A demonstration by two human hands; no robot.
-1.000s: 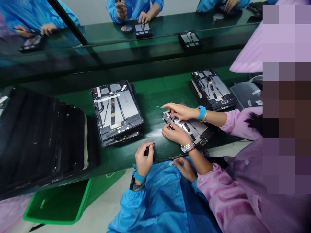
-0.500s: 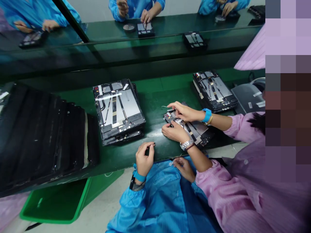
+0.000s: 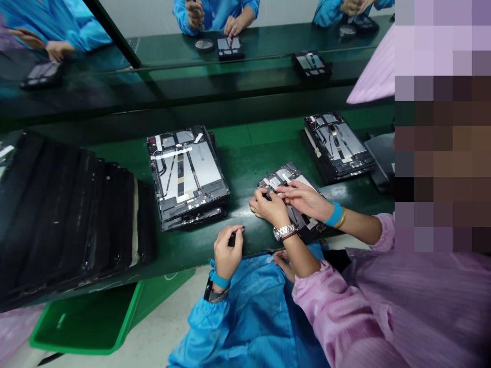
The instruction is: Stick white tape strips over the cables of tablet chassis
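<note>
My left hand [image 3: 227,253] rests at the table's near edge, thumb and fingers curled together; a tiny dark spot shows at the fingertips, too small to name. Lower down, by my blue gown, my right hand [image 3: 283,263] is partly covered by a co-worker's forearm. Its fingers look bent together beside a small whitish tab [image 3: 269,259]; whether they grip it is unclear. In front of me lies an opened tablet-like device [image 3: 289,171] with white tape strips. The co-worker's left hand [image 3: 270,207] and right hand [image 3: 307,199] are both on it.
A stack of opened devices [image 3: 203,163] stands left of centre, another stack [image 3: 337,138] at the right. Many black units [image 3: 69,204] stand in a row at far left. Below is a green bin [image 3: 123,327]. Other people work behind the dark partition [image 3: 192,110].
The co-worker's right hand has moved down and nearer to their left hand, uncovering the device's far part. Their left arm has shifted left, hiding more of my right hand. My left hand is unmoved.
</note>
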